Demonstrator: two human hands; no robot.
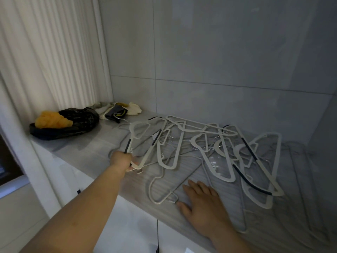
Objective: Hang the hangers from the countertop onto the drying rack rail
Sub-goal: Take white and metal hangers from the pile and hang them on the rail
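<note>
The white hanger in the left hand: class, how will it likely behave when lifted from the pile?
Probably stiff and light: the hanger is a thin frame the left hand grips by one corner. It may snag; its arm overlaps neighbouring hangers.

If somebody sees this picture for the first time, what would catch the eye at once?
The tangle of white hangers spread over the grey countertop draws the eye first. At its left edge the left hand grips the end of one hanger, while the right hand lies flat on the countertop near the front. Far left, a black bag with something bright orange stands out.
</note>
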